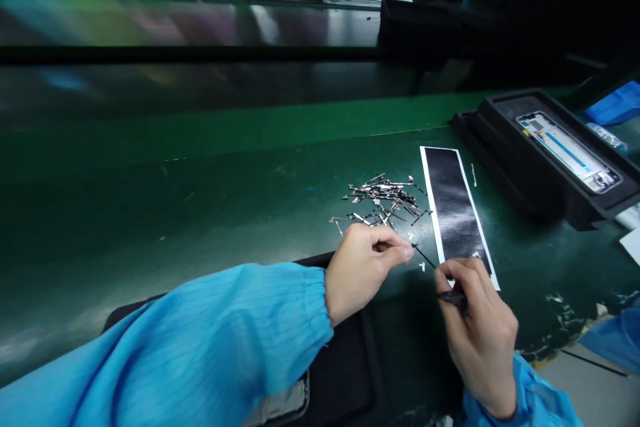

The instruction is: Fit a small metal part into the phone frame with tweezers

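Left arm (200, 340) in from lower left, reaching across; left hand (357, 273) pinching, fingertips (406, 253) aimed right. Right arm (533, 393) mostly out of frame, lower right; right hand (483, 333) curled, pen-style grip. Hands near each other, not touching.

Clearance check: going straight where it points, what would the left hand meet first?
Beyond the thin dark strip it holds, the left hand would probably reach the black sheet first; the right hand is close, depth unclear.
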Demonstrator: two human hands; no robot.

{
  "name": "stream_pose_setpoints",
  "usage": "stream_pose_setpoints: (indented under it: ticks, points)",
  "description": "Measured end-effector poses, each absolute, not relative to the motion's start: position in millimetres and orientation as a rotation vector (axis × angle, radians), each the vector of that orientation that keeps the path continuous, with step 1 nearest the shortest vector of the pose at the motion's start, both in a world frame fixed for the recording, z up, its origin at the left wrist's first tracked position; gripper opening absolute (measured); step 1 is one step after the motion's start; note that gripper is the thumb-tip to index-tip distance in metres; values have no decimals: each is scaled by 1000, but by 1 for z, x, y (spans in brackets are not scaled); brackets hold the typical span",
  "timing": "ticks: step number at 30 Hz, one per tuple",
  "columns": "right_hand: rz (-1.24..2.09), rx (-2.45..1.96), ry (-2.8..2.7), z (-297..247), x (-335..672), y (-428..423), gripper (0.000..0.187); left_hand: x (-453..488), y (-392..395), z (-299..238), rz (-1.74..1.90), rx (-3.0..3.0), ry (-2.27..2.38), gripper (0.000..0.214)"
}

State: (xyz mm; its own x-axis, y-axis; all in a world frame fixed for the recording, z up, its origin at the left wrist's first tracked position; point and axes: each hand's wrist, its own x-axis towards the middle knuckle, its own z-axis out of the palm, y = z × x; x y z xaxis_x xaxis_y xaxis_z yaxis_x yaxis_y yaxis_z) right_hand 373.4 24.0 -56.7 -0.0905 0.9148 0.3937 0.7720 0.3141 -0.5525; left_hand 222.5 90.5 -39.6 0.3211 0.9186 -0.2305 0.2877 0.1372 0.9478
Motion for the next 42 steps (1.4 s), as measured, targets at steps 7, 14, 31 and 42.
stream_pose_setpoints:
  ticks: [7, 14, 31, 42]
  points:
    - [535, -1563, -1754, -51, 380, 20, 10, 213, 92, -45, 728, 1890, 1295, 20]
    - [956, -1458, -1786, -29, 364, 21, 15, 191, 68, -15, 648, 2313, 1024, 18]
    - [1192, -1296, -1747, -33, 305, 16, 10, 118, 35, -13, 609, 1808, 1148, 15]
    - [1140, -1336, -1860, -30, 283, 16, 10, 91, 22, -16, 655, 2265, 1172, 20]
